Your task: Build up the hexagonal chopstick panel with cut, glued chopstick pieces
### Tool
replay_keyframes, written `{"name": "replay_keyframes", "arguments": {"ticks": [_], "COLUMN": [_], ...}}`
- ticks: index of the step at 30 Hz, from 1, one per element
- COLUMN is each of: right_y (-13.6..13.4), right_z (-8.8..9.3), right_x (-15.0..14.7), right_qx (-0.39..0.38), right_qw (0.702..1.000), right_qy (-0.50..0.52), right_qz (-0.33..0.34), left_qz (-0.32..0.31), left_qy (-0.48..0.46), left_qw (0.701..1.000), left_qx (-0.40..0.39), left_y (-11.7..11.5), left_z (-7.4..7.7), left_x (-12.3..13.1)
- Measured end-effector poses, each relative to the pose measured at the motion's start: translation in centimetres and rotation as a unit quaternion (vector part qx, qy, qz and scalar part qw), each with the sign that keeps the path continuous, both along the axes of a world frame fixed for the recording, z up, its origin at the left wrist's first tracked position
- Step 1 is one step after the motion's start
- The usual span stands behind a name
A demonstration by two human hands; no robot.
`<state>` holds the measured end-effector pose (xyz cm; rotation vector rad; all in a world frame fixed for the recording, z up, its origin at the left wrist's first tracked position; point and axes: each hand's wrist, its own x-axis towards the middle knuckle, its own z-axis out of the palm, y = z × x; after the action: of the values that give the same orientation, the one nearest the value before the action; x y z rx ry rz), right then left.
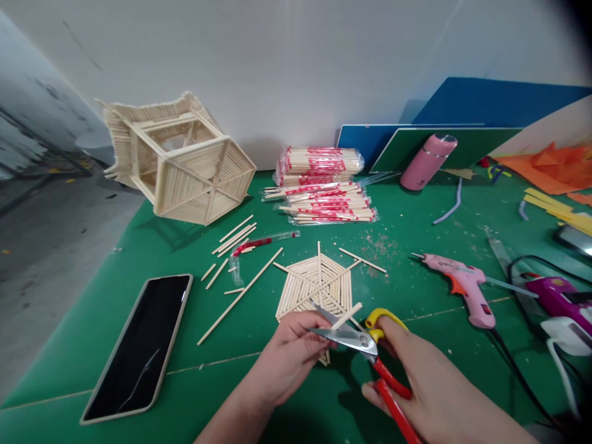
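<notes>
My left hand [289, 348] is closed, pinching a short wooden stick [348, 314] that sticks out to the right. My right hand [428, 379] grips a pair of scissors [354, 339] with red and yellow handles. The scissor blades are apart, with the stick crossing between them close to my left fingertips. Just beyond and partly under my hands lies a flat hexagonal panel of wooden sticks [298, 285], in a web-like pattern; my left hand hides its near part. Loose sticks [240, 296] are scattered to its left.
A stick-built lantern-shaped frame [203, 179] stands at back left. Behind the panel are wrapped bundles of sticks [324, 163]. A phone [139, 348] lies left. To the right are a pink glue gun [462, 280] with its cable, a pink bottle [428, 163] and coloured paper [555, 163].
</notes>
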<state>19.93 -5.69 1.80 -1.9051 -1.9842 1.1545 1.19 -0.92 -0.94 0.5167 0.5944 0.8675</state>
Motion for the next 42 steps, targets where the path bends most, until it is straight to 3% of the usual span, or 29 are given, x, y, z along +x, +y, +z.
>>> {"name": "replay_keyframes", "arguments": {"ticks": [6,14,21,26,32,36,39,42], "right_y": [-0.1,0.4,0.6,0.3,0.9,3.0,4.2,4.2], "right_z": [0.0,-0.2,0.6,0.7,-0.1,-1.7,-3.1,-3.1], "right_x": [-0.2,-0.4,-0.1,0.4,2.1,4.0,5.9,7.0], "right_qx": [0.031,0.009,0.056,0.134,0.169,0.188,0.244,0.256], "right_qw": [0.999,1.0,0.997,0.989,0.976,0.952,0.926,0.918], "right_qy": [0.033,-0.023,-0.036,-0.05,-0.137,-0.222,-0.279,-0.3], "right_qz": [0.015,-0.019,0.025,0.048,-0.017,-0.097,-0.078,-0.04], "left_qz": [0.004,0.026,0.062,0.077,0.155,0.146,0.133,0.122], "left_qy": [-0.021,0.023,0.002,0.018,0.062,0.098,0.141,0.194], "left_qw": [0.999,0.999,0.998,0.997,0.985,0.983,0.979,0.968], "left_qx": [-0.024,-0.009,0.01,0.011,0.037,0.046,0.064,0.099], "left_y": [-0.2,0.0,-0.1,-0.1,2.1,2.2,1.6,1.3], "left_z": [-0.1,0.0,0.5,0.6,0.9,0.4,0.1,0.2], "left_x": [0.1,0.3,0.3,0.1,-1.7,-1.2,-0.8,-0.8]}}
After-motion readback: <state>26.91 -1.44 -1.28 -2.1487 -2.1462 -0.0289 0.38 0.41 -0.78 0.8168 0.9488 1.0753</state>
